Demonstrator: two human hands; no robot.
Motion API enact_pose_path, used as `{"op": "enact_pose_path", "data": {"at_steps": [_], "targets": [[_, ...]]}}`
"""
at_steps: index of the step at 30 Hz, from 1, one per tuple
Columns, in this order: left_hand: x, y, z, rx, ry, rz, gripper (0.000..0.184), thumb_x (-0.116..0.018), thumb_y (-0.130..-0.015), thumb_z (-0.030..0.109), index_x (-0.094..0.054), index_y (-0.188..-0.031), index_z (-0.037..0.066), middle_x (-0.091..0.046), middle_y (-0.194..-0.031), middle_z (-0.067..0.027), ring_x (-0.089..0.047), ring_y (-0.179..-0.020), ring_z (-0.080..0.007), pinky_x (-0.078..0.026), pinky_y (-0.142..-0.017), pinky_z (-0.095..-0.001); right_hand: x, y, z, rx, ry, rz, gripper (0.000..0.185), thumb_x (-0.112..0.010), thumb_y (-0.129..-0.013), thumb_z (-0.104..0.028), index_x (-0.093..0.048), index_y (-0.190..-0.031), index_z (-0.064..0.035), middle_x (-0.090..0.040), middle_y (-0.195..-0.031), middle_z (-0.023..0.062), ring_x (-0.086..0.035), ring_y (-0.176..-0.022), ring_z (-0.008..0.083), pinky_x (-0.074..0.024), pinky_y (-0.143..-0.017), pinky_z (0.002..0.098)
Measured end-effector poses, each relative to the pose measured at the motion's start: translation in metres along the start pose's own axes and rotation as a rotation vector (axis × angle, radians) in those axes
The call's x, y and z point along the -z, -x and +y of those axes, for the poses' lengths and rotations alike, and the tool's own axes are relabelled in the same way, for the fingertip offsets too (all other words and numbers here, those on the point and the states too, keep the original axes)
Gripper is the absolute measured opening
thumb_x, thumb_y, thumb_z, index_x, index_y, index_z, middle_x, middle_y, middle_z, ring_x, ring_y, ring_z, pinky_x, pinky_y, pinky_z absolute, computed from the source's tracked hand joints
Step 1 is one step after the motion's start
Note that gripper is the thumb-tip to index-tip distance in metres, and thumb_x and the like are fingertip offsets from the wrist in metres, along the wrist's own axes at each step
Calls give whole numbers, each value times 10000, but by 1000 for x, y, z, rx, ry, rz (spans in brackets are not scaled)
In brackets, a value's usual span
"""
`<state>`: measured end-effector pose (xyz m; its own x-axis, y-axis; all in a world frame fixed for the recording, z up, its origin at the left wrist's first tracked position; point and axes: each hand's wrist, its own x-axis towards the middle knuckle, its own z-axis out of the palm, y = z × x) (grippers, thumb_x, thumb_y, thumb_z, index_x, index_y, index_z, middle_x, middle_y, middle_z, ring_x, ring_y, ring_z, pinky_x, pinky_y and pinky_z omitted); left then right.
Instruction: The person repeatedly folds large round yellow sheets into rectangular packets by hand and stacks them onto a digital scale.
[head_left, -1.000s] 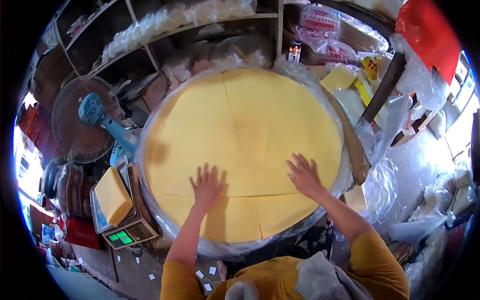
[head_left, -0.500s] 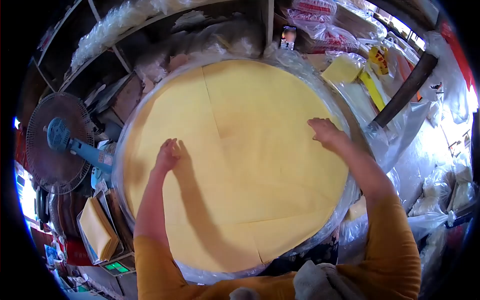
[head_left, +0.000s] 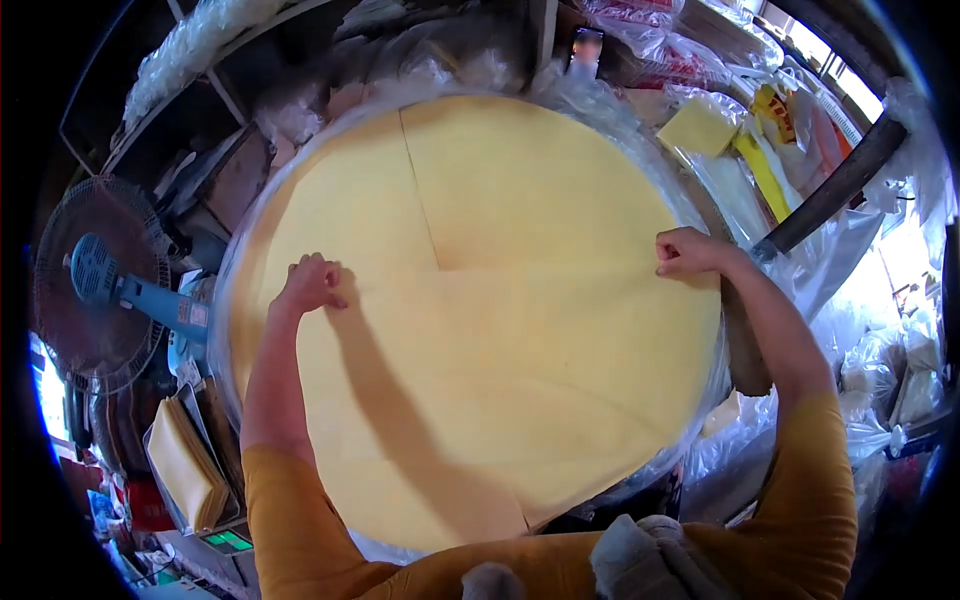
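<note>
Yellow sheets (head_left: pixel 500 340): spread flat, covering nearly all of plastic-edged round surface (head_left: pixel 666 167); remainder of work not shown. Left hand (head_left: pixel 312 283), right hand (head_left: pixel 688 252): over sheets, fingers curled inward; hold cannot be told.

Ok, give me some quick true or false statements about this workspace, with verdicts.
1. The fan stands left of the round yellow surface. True.
2. The folded yellow stack sits right of that surface. False: the folded yellow stack is on its left.
3. The two hands are clasped together. False: the left hand and right hand are well apart.
4. Both sleeves are mustard-coloured. True.
5. The fan's body is red. False: it is blue.
</note>
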<state>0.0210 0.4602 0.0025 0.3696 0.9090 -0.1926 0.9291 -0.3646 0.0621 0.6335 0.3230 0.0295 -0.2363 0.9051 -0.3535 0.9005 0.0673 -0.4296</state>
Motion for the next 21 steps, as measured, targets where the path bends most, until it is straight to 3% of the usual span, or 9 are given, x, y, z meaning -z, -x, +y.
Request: {"op": "enact_pose_path", "data": {"at_steps": [4, 6, 8, 14, 21], "targets": [[-12, -6, -21, -71, -3, 49, 365, -814, -573, 185, -589, -841, 81, -624, -866, -91, -590, -866, -268, -422, -759, -418, 3, 32, -1, 80, 11, 73, 331, -787, -636, -211, -598, -842, -34, -590, -732, 89, -569, -690, 184, -457, -624, 327], [-13, 4, -18, -117, 4, 295, 322, -765, -626, 130, -562, -869, 68, -620, -910, -107, -577, -890, -279, -426, -755, -416, -3, 40, 19, 159, 84, 69, 374, -789, -630, -200, -606, -904, -24, -591, -761, 97, -567, -698, 197, -457, -629, 331], [-8, 15, -18, -351, -89, 583, 293, -719, -673, 86, -525, -892, 64, -607, -894, -96, -566, -889, -286, -429, -756, -423, -4, 55, 15, 175, 135, 231, 358, -731, -687, -149, -617, -1007, -33, -585, -809, 98, -562, -725, 232, -458, -655, 344], [-20, 65, -13, -261, -179, 696, 260, -676, -705, 57, -496, -892, 70, -543, -897, -104, -542, -910, -307, -435, -800, -416, -32, 112, -37, 153, 519, 413, 473, -548, -750, -45, -575, -1214, -133, -493, -739, 105, -523, -716, 282, -447, -669, 383], [-64, 110, -13, -136, -125, 465, 338, -615, -696, -4, -482, -1004, 36, -537, -1047, -122, -530, -1025, -304, -435, -893, -417, -88, 141, -38, 327, 744, 358, 571, -491, -757, -20, -491, -1315, -141, -489, -770, 89, -511, -786, 272, -427, -773, 403]]}}
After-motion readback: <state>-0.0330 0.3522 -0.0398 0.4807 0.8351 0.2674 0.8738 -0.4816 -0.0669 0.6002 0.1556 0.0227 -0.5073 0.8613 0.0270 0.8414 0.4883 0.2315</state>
